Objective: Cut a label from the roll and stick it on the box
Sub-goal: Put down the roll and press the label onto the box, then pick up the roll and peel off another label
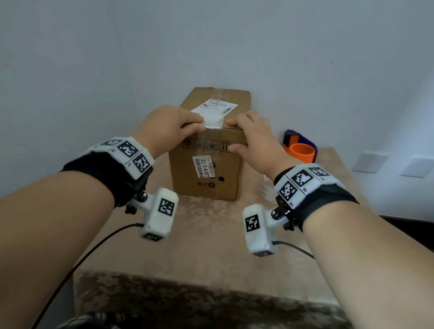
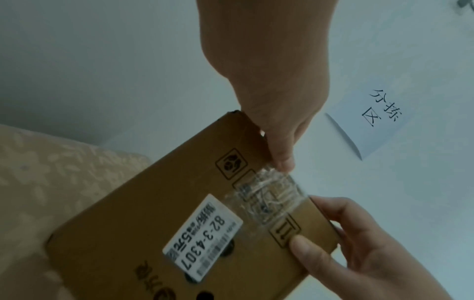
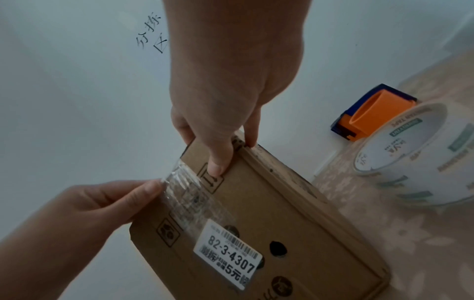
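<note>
- A brown cardboard box [image 1: 209, 148] stands upright in the centre of the head view, on a table [image 1: 205, 252] covered in a beige patterned cloth.
- The left hand [image 1: 167, 128] sits at the box's top front edge, left of centre; its fingers curl down over that edge, with the fingertips [image 1: 196, 127] against a strip of clear tape [image 1: 214, 123] that runs across the top and folds over the front face.
- The right hand [image 1: 253, 138] grips the top right corner of the box, fingers on the top and thumb [image 3: 218, 162] pressed flat on the front face beside the printed arrows symbol.
- In the left wrist view the tape looks crinkled where it covers the printed symbols; whether its end lies fully stuck down is hard to tell from the blur.
- A white shipping label [image 1: 215, 107] lies on the box top, partly under the tape; a second white sticker reading 82-3-4307 [image 1: 204, 167] sits on the front face, lower centre.
- At the right of the right wrist view a white printed tape roll [image 3: 410, 154] stands on the cloth, and just behind it an orange and blue tape dispenser [image 3: 372, 113].
- A paper sign [image 2: 377, 119] with handwritten characters hangs on the wall.
</note>
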The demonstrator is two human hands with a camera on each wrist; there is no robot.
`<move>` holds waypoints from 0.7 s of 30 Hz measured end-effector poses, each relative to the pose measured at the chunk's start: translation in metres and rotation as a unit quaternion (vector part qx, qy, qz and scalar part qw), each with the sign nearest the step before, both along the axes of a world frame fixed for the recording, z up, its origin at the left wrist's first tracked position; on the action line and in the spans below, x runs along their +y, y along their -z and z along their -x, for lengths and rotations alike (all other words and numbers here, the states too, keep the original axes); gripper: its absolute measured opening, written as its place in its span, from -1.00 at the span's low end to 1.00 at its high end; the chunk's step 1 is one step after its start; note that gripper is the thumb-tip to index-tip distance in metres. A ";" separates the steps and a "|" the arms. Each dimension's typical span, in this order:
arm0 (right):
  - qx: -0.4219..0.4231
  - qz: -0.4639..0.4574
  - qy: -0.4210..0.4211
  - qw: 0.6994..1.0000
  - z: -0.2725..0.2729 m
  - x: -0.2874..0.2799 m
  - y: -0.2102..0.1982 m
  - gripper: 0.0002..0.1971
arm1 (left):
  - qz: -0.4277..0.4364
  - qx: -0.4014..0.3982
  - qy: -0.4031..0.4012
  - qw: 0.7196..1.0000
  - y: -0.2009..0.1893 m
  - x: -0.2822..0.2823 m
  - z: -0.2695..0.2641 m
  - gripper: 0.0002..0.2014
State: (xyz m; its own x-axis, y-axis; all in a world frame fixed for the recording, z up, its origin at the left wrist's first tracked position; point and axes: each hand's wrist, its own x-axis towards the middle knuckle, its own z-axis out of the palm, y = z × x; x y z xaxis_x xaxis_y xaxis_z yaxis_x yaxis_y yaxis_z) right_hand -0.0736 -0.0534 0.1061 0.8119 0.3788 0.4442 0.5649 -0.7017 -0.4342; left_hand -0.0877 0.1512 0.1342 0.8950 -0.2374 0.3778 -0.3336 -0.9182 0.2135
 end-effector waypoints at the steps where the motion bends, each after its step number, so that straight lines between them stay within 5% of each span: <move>1: -0.001 -0.007 -0.001 1.000 0.000 0.001 0.000 -0.61 | 0.008 -0.013 0.003 1.000 0.001 -0.002 0.001 -0.69; 8: 0.008 0.073 -0.018 0.997 0.002 -0.002 -0.011 -0.47 | -0.038 -0.092 0.073 0.992 0.000 -0.034 0.009 -0.74; 13: 0.058 0.098 0.054 0.992 0.015 -0.044 -0.015 -0.43 | -0.048 -0.087 0.105 0.990 -0.002 -0.064 0.019 -0.74; 21: 0.144 0.095 0.184 0.968 0.025 -0.114 0.008 -0.59 | -0.117 0.029 0.131 0.984 0.037 -0.122 0.016 -0.67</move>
State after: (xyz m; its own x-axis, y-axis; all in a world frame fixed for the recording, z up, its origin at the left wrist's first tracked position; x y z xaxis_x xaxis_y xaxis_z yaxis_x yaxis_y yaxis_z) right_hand -0.0985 -0.1672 0.0978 0.9871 0.0936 0.1297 0.1367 -0.9145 -0.3808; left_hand -0.1032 0.0288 0.0969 0.8101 -0.5367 0.2359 -0.5584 -0.8289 0.0319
